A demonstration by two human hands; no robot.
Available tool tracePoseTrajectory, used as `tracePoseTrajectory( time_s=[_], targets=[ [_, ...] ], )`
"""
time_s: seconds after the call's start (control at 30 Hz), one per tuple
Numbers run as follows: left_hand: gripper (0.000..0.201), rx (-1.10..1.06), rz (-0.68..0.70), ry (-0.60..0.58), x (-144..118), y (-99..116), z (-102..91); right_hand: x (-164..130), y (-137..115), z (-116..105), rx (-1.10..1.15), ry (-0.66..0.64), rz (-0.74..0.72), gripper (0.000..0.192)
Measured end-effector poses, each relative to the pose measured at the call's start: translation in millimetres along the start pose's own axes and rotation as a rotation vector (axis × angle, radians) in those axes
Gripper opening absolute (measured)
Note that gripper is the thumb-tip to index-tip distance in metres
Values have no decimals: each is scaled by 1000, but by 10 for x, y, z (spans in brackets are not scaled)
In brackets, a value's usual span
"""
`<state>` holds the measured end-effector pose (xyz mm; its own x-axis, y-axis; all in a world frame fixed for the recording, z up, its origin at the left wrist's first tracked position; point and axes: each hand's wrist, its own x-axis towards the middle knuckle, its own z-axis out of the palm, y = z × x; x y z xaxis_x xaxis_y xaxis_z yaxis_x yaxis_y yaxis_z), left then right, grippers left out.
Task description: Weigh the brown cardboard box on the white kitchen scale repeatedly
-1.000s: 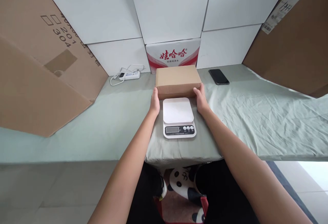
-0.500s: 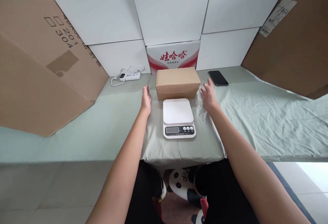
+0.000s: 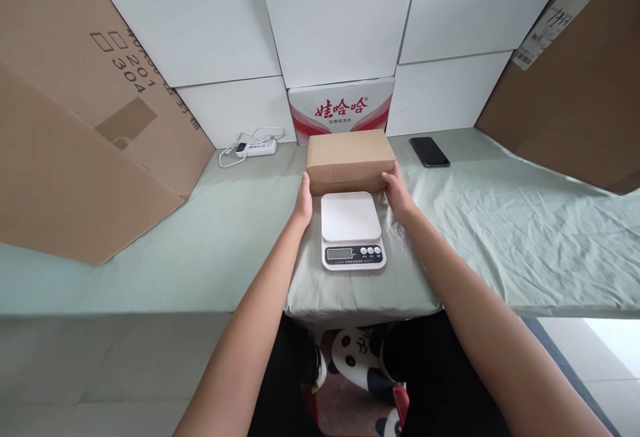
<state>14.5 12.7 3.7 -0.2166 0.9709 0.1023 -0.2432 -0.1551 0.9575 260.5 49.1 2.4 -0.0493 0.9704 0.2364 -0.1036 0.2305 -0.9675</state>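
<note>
A small closed brown cardboard box lies on the pale green cloth, just behind a white digital kitchen scale whose platform is bare. My left hand presses against the box's left end. My right hand presses against its right end, so the box is clamped between my two palms. The box rests on the cloth, not on the scale.
A black phone lies to the right of the box and a white power strip with cable to the left. White boxes and a red-printed carton stand behind. Large brown cardboard sheets lean at both sides.
Half a second ago both hands were spread apart, off the box. They have come back in and now press on its two ends. The box has not visibly moved.
</note>
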Motion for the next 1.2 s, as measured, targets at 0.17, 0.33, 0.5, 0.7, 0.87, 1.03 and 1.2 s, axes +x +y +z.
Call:
tracePoseTrajectory(
  time_s=[0.17,0.33,0.5,0.7,0.87,1.03,1.2],
  targets=[
    [71,16,133,-23,-56,176,50,-69,-259,0,-36,-30,-71,79],
    [75,56,245,-13,-228,347,100,-310,-510,33,-53,-47,-102,93],
    [86,132,231,-74,-549,420,56,-645,-640,-50,-102,-120,-115,104],
    [87,206,252,-180,-924,555,4,-1020,-726,-124,-109,-124,-101,98],
    [88,217,225,-170,-1296,498,-73,-1307,-816,-110,-90,-100,-92,93],
    [87,196,230,-168,-1449,438,-138,-1467,-804,-103,-104,-122,-109,93],
    [89,191,195,-120,-1406,427,-148,-1479,-749,-65,-111,-124,-56,92]
  ],
)
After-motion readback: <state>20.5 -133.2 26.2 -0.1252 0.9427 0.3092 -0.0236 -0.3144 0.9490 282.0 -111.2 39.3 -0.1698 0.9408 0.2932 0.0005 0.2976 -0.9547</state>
